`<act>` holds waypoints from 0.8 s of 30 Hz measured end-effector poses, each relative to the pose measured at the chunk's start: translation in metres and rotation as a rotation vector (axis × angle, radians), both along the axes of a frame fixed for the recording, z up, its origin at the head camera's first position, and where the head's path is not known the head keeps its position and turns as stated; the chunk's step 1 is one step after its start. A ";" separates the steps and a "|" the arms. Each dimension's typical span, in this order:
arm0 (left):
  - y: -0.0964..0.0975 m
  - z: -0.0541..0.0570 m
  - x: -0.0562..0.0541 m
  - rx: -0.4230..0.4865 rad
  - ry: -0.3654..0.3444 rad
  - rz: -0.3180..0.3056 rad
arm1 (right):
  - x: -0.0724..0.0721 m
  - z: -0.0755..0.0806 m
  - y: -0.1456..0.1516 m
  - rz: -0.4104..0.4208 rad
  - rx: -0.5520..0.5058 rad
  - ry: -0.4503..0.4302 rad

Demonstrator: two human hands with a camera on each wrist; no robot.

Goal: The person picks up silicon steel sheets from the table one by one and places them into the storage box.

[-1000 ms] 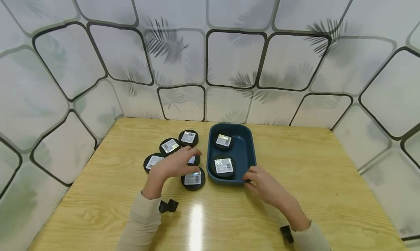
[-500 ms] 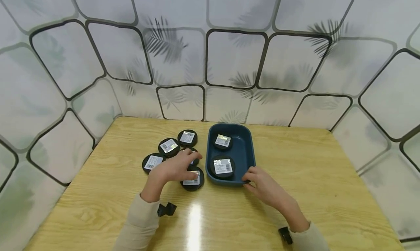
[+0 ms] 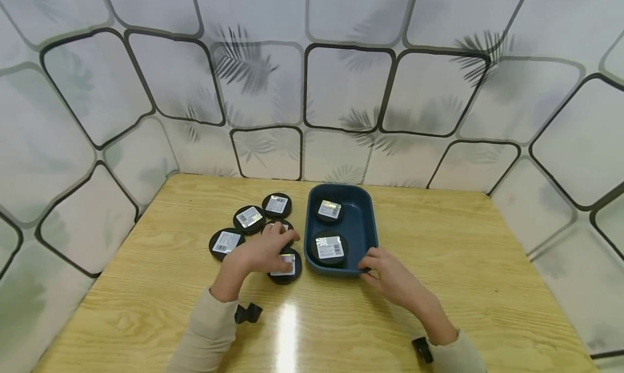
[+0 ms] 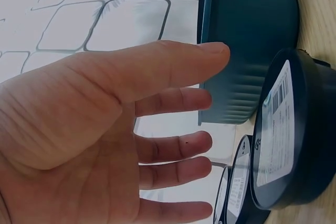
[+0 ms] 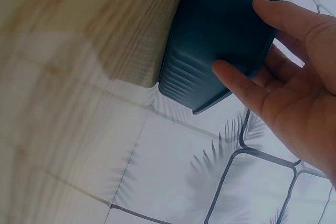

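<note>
My left hand (image 3: 260, 252) hovers over a group of flat black round tubs with silvery-white labels. Its thumb overlaps the front tub (image 3: 284, 278) in the head view. In the left wrist view, the fingers of the left hand (image 4: 100, 119) are extended beside the tub (image 4: 275, 129), with nothing between them and the thumb. Another tub (image 3: 280, 224) is partly hidden behind the fingers. A dark blue rectangular bin (image 3: 359, 221) stands to the right. My right hand (image 3: 392, 275) pinches its near right corner at the rim. Two tubs lie inside, one at the back (image 3: 329, 210) and a larger one in front (image 3: 330, 248).
More labelled tubs lie left of the bin: one at the back (image 3: 277, 205), one in the middle (image 3: 249, 220) and one at the far left (image 3: 227, 243). The wooden table (image 3: 439, 232) ends against a patterned cloth wall (image 3: 351, 86).
My left hand has shifted slightly towards me, so its thumb now covers part of the front tub's label. My right hand keeps its grip on the bin's corner.
</note>
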State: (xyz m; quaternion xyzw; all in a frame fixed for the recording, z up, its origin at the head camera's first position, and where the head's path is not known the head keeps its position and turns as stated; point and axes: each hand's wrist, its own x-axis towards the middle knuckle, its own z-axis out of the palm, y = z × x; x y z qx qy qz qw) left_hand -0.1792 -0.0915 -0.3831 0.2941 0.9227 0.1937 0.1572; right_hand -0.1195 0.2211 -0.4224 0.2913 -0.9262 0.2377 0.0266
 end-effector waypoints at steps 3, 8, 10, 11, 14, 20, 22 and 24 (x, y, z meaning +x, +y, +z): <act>0.002 0.000 0.001 -0.004 -0.012 -0.005 | 0.000 0.000 0.000 -0.003 -0.005 0.000; 0.006 -0.002 0.001 -0.017 -0.040 -0.025 | 0.000 0.001 -0.001 -0.001 -0.012 -0.007; 0.008 -0.004 0.001 -0.032 -0.047 -0.028 | 0.000 0.001 -0.001 0.001 -0.009 -0.009; 0.009 -0.005 0.001 -0.037 -0.053 -0.024 | -0.001 0.001 -0.001 0.001 -0.007 -0.010; 0.012 -0.008 0.001 -0.070 -0.061 -0.003 | -0.001 0.002 -0.001 0.004 0.001 -0.011; 0.016 -0.009 0.004 -0.111 -0.029 0.025 | 0.001 0.002 -0.002 0.011 0.000 -0.025; 0.018 -0.009 0.006 -0.115 -0.015 0.022 | 0.001 0.002 -0.002 0.013 0.000 -0.027; 0.020 -0.008 0.006 -0.122 -0.009 0.017 | 0.002 0.003 -0.001 0.012 -0.002 -0.026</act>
